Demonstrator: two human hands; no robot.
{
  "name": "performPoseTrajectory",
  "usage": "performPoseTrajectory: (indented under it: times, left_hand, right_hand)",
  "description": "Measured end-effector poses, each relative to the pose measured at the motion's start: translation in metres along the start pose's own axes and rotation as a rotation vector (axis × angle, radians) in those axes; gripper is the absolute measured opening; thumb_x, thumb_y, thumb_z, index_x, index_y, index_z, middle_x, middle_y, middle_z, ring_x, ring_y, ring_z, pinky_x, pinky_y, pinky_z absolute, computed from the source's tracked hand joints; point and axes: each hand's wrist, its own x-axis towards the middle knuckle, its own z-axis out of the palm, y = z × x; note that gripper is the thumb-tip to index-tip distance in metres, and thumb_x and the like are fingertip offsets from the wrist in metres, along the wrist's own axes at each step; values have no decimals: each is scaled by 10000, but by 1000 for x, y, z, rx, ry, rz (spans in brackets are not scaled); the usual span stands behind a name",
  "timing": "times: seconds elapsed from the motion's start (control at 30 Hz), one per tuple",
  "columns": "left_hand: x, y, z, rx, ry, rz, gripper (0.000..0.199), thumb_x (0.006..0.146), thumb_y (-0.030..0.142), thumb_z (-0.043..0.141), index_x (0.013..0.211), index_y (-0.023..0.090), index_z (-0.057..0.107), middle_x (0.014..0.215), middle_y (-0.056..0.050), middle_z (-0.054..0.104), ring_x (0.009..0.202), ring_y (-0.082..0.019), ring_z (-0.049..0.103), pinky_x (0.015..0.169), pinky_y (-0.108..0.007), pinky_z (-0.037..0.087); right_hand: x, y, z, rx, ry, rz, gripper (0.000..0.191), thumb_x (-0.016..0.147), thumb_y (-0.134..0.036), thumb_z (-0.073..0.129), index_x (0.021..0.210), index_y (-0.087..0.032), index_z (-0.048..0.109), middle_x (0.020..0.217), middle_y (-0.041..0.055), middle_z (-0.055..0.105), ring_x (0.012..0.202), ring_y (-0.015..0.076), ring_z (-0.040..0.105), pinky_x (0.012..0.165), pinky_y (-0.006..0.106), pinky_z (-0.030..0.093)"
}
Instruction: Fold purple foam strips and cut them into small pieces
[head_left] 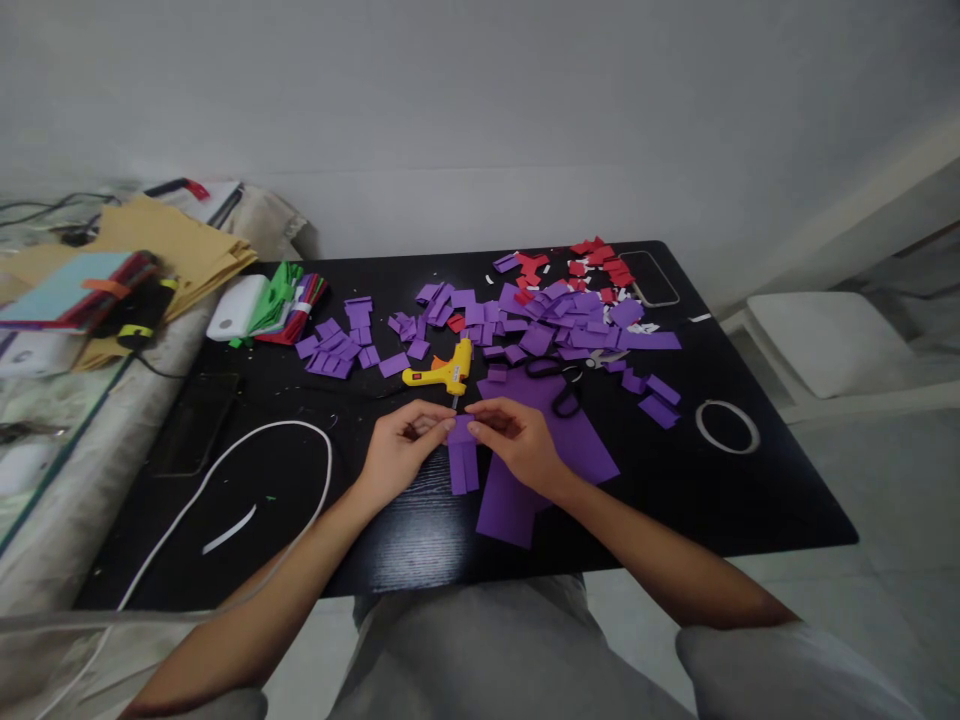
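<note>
Purple folded piece (pixel 463 468) pinched in two hands

Nearer the person than the yellow glue gun (pixel 448 375), fingers of the left hand (pixel 401 440) clamp its upper left edge, those of the right hand (pixel 521 440) its upper right. Right of the gun, scissors (pixel 575 377) lie on the table (pixel 645 500).

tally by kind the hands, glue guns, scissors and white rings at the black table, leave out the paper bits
Hands: 2 (left hand and right hand, both holding purple paper)
Yellow glue gun: 1
Black-handled scissors: 1 pair
White ring: 1
Total: 5
</note>
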Motion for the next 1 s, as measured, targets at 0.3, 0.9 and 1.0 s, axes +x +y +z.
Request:
performPoseTrajectory:
  times: [0.3, 0.9, 1.0]
  left_hand:
    - [9, 3, -3, -128, 14, -158, 238, 742, 350, 869, 866, 158, 800, 673, -19, 760, 607, -160, 698, 636, -274, 577]
    - [7, 2, -1, -108, 21, -159, 232, 733, 340, 884, 858, 161, 807, 641, -16, 741, 604, -153, 674, 630, -264, 543]
    - [9, 3, -1, -197, 13, -213, 260, 709, 342, 909, 858, 150, 814, 679, -27, 753, 616, -143, 671, 647, -263, 561]
  right_hand:
    - [-4, -3, -2, 89, -159, -2, 321, 886, -258, 724, 1206, -261, 702, 995, 25, 787, 934, 187, 760, 835, 350, 650]
    - [0, 3, -3, 29, -43, 81, 342, 805, -361, 848, 1100, -218, 749, 922, 37, 793, 869, 195, 764, 768, 334, 658]
    - [-1, -3, -4, 77, -95, 81, 328, 848, -379, 815, 1132, -230, 747, 949, 36, 793, 882, 199, 769, 784, 353, 670]
